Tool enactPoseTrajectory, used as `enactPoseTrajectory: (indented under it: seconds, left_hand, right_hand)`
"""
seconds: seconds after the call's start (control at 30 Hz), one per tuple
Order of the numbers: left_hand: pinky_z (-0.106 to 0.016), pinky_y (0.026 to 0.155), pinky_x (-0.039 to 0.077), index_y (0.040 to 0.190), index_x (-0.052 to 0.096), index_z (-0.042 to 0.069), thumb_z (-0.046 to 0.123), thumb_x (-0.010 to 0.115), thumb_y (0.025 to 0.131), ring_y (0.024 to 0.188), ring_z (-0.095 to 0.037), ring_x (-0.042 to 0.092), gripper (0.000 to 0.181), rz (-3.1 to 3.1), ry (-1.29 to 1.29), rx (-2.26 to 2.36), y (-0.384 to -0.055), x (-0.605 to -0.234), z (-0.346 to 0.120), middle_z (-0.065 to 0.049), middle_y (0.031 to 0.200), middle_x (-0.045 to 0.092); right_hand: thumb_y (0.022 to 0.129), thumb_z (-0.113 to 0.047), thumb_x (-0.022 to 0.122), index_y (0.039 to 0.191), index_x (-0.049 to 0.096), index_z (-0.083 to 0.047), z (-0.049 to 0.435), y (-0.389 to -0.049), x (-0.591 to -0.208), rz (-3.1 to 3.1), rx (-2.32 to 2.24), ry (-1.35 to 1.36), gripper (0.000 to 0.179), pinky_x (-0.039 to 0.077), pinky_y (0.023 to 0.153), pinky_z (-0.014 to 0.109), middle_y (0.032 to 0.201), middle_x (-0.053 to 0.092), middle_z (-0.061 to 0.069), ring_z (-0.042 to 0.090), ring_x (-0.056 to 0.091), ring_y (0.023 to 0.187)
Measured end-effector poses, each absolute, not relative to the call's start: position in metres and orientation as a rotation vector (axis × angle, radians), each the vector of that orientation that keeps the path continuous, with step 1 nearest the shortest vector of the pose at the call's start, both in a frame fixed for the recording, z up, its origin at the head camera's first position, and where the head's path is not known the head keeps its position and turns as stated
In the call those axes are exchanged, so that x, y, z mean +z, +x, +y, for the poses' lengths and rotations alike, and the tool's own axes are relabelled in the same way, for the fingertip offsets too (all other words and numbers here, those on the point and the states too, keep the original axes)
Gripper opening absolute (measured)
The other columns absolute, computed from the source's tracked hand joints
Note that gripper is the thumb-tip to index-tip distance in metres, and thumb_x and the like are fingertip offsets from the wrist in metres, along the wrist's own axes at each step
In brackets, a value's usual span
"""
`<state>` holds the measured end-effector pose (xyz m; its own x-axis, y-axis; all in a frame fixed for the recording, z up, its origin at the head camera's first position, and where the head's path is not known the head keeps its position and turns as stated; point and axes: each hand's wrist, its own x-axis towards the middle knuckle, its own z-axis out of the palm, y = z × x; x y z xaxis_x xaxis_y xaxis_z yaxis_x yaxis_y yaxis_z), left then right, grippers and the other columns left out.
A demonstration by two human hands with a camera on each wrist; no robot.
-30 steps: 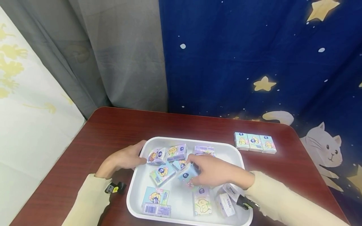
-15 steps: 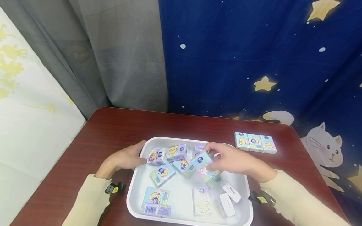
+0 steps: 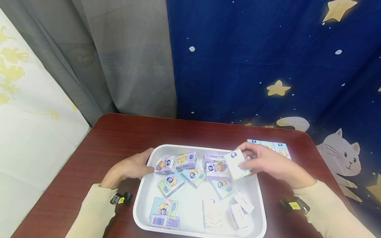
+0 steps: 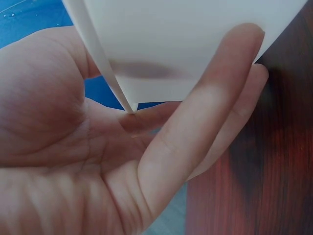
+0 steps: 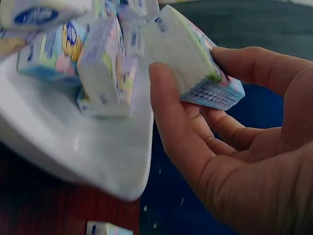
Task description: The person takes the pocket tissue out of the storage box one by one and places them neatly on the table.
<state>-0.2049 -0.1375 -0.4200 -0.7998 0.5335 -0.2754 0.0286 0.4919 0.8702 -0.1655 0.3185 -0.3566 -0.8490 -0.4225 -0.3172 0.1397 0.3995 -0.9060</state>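
Note:
A white plastic tray (image 3: 190, 201) holds several small tissue packs, some light blue, some purple. My left hand (image 3: 135, 165) grips its far left edge. In the left wrist view the fingers (image 4: 195, 122) curl under the tray wall (image 4: 161, 39). My right hand (image 3: 263, 162) pinches a light-coloured tissue pack (image 3: 236, 163) between thumb and fingers, over the tray's right rim. The right wrist view shows this pack (image 5: 181, 54) tilted, with its pale side and a blue patterned end visible. Beneath it in the tray, a purple pack (image 3: 216, 170) lies over a light blue pack (image 3: 221, 187).
On the red-brown table (image 3: 128, 132), a row of light blue packs (image 3: 281, 148) stands behind the right hand, partly hidden by it. Two white-sided packs (image 3: 239, 215) lie at the tray's near right. A blue starry curtain (image 3: 226, 82) hangs behind the table.
The right hand has lifted a tissue pack from the middle of the tray and carried it right, to the tray's right rim. The left hand has stayed on the tray.

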Motion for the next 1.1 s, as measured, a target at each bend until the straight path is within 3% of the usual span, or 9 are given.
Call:
enactPoseTrajectory:
  seconds: [0.23, 0.43, 0.6, 0.83, 0.97, 1.1]
  left_hand:
    - [-0.049, 0.063, 0.068, 0.157, 0.035, -0.004, -0.002, 0.072, 0.098, 0.084, -0.031, 0.079, 0.07, 2.212, 0.465, 1.288, -0.204, -0.42, -0.138, -0.019, 0.112, 0.071]
    - [-0.049, 0.063, 0.068, 0.157, 0.035, -0.004, -0.001, 0.073, 0.098, 0.084, -0.031, 0.079, 0.07, 2.218, 0.469, 1.281, -0.204, -0.42, -0.138, -0.019, 0.113, 0.071]
    - [-0.05, 0.063, 0.068, 0.157, 0.035, -0.004, -0.001, 0.073, 0.098, 0.084, -0.031, 0.079, 0.071, 2.223, 0.467, 1.272, -0.205, -0.42, -0.138, -0.019, 0.113, 0.071]
    - [-0.05, 0.064, 0.068, 0.157, 0.035, -0.004, -0.001, 0.074, 0.098, 0.085, -0.031, 0.079, 0.071, 2.223, 0.47, 1.272, -0.205, -0.42, -0.138, -0.019, 0.113, 0.071]
    - [-0.05, 0.064, 0.068, 0.157, 0.035, -0.004, -0.001, 0.075, 0.097, 0.085, -0.031, 0.079, 0.071, 2.224, 0.475, 1.27, -0.205, -0.419, -0.137, -0.019, 0.114, 0.071]
    - [-0.05, 0.063, 0.068, 0.157, 0.035, -0.004, -0.001, 0.075, 0.097, 0.086, -0.031, 0.079, 0.072, 2.221, 0.477, 1.273, -0.205, -0.419, -0.137, -0.02, 0.115, 0.071]
  right_hand:
    - [0.099, -0.002, 0.077, 0.147, 0.047, 0.007, 0.354, -0.174, -0.366, 1.986, -1.643, -0.181, 0.057, 0.065, 0.092, 0.052, 0.127, 0.071, 0.019, 0.034, 0.077, 0.108]
    - [0.101, 0.004, 0.07, 0.139, 0.056, -0.009, 0.387, -0.182, -0.371, 1.91, -1.725, -0.168, 0.042, 0.065, 0.095, 0.046, 0.125, 0.075, 0.011, 0.029, 0.077, 0.108]
    - [0.103, 0.005, 0.066, 0.135, 0.061, -0.019, 0.417, -0.186, -0.377, 1.925, -1.767, -0.101, 0.04, 0.065, 0.096, 0.043, 0.124, 0.075, 0.009, 0.028, 0.076, 0.108]
    - [0.107, 0.002, 0.064, 0.155, 0.046, -0.013, 0.46, -0.19, -0.393, 1.95, -1.869, 0.109, 0.053, 0.063, 0.098, 0.04, 0.126, 0.07, 0.007, 0.025, 0.074, 0.11]
    - [0.109, 0.003, 0.06, 0.137, 0.066, -0.025, 0.48, -0.189, -0.399, 1.859, -1.993, 0.197, 0.04, 0.064, 0.098, 0.041, 0.122, 0.073, 0.008, 0.025, 0.076, 0.107]
    - [0.111, 0.003, 0.058, 0.114, 0.079, -0.032, 0.498, -0.187, -0.404, 1.781, -2.09, 0.303, 0.04, 0.065, 0.094, 0.04, 0.115, 0.074, 0.009, 0.024, 0.075, 0.101]
